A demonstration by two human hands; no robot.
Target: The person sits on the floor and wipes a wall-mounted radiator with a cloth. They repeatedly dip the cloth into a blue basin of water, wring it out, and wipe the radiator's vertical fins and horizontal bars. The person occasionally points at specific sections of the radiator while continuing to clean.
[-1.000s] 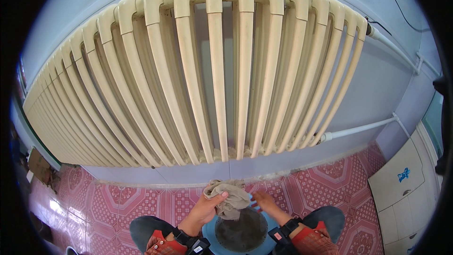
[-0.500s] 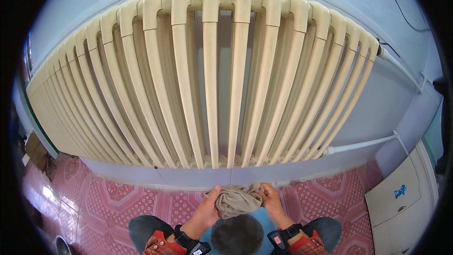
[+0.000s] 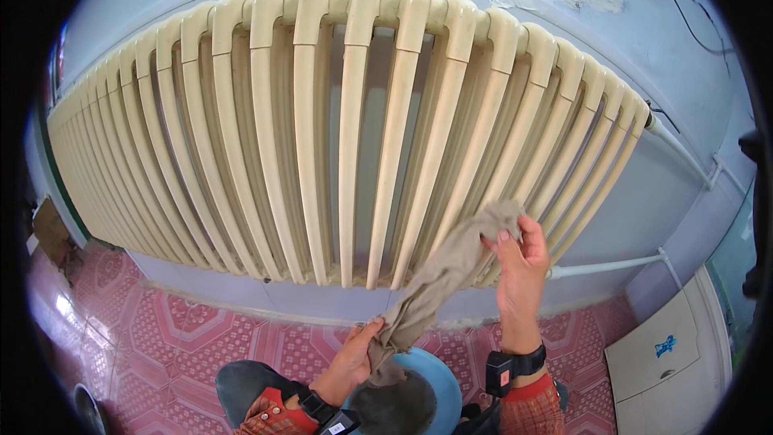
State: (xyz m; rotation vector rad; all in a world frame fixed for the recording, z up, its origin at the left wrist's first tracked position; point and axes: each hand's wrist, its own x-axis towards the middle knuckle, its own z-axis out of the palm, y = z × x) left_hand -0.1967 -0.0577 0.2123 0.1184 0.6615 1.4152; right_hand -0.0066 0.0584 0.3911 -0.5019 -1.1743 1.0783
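A grey-brown cloth (image 3: 439, 274) is stretched slantwise between my two hands, in front of the cream radiator (image 3: 310, 153). Its lower end is gripped by my left hand (image 3: 352, 361), just above the rim of a blue basin (image 3: 451, 391). Dark, murky water (image 3: 394, 407) shows inside the basin, and a loose end of the cloth hangs over it. Higher up and to the right, my right hand (image 3: 521, 270) pinches the cloth's upper end between thumb and fingers, near the radiator's right-hand columns.
White pipes (image 3: 608, 266) run from the radiator's right end along the wall. A pale cabinet (image 3: 656, 354) stands at the right. Pink patterned tiles (image 3: 193, 330) cover the floor. At the lower left is a metal bowl (image 3: 87, 407), with a cardboard box (image 3: 52, 229) farther back.
The bunched cloth is now pulled out long. My right hand has risen up and to the right with one end, while my left stays low. More of the basin shows.
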